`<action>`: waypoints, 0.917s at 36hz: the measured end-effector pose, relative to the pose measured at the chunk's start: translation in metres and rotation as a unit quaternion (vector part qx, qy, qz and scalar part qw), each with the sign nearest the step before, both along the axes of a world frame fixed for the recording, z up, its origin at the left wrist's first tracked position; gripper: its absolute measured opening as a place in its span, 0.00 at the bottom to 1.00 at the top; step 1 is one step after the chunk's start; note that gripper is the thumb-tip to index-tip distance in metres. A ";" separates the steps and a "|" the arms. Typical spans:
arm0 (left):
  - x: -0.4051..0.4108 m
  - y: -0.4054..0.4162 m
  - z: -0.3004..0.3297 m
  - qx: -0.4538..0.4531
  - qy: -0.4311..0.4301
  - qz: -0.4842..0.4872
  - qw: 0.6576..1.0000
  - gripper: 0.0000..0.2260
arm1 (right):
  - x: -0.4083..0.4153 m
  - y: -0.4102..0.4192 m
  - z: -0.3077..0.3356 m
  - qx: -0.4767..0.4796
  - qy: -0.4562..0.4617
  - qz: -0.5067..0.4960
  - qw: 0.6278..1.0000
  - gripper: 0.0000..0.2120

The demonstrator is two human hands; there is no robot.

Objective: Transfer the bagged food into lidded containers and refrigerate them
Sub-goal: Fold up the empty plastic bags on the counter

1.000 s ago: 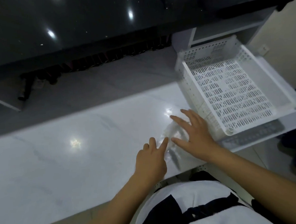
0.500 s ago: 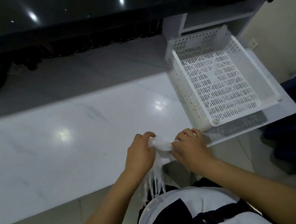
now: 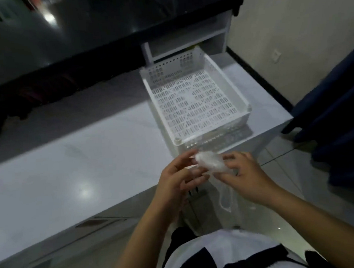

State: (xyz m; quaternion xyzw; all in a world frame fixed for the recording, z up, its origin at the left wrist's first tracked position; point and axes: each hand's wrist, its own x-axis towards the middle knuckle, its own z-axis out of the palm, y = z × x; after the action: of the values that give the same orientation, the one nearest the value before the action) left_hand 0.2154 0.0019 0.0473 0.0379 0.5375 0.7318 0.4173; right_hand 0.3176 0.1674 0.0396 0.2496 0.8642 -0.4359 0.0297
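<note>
Bag (image 3: 211, 162) lifted off counter (image 3: 71, 170) | both hands' grip pinching it | contents blurred

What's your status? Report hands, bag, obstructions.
Both hands, left and right, hold the crumpled plastic bag above the counter edge. Bag handles dangling. White basket beyond, nothing blocking.

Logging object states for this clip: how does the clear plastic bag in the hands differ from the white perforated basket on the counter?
The plastic bag is soft, crumpled into a wad and see-through; the basket is rigid, boxy and opaque with slotted holes. The bag is held up between the left hand and right hand; the basket rests untouched on the white counter. The bag is far smaller. Both are pale plastic.
</note>
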 end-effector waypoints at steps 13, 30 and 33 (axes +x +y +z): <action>0.112 0.147 -0.003 -0.018 0.333 -0.338 0.880 0.16 | 0.172 0.138 -0.010 -0.465 0.041 -0.186 0.864 0.19; 0.123 0.391 -0.068 -0.091 0.298 -0.493 0.812 0.24 | 0.210 0.352 -0.074 -0.500 0.044 -0.277 0.819 0.17; 0.114 0.449 -0.085 -0.139 0.334 -0.453 0.815 0.27 | 0.200 0.406 -0.083 -0.396 0.042 -0.371 0.839 0.11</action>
State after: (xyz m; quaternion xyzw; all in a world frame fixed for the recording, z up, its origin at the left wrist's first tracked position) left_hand 0.3296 0.4504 -0.0373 0.4608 0.6618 0.3195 0.4977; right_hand 0.5180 0.5738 -0.0436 0.4999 0.4614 -0.7293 -0.0739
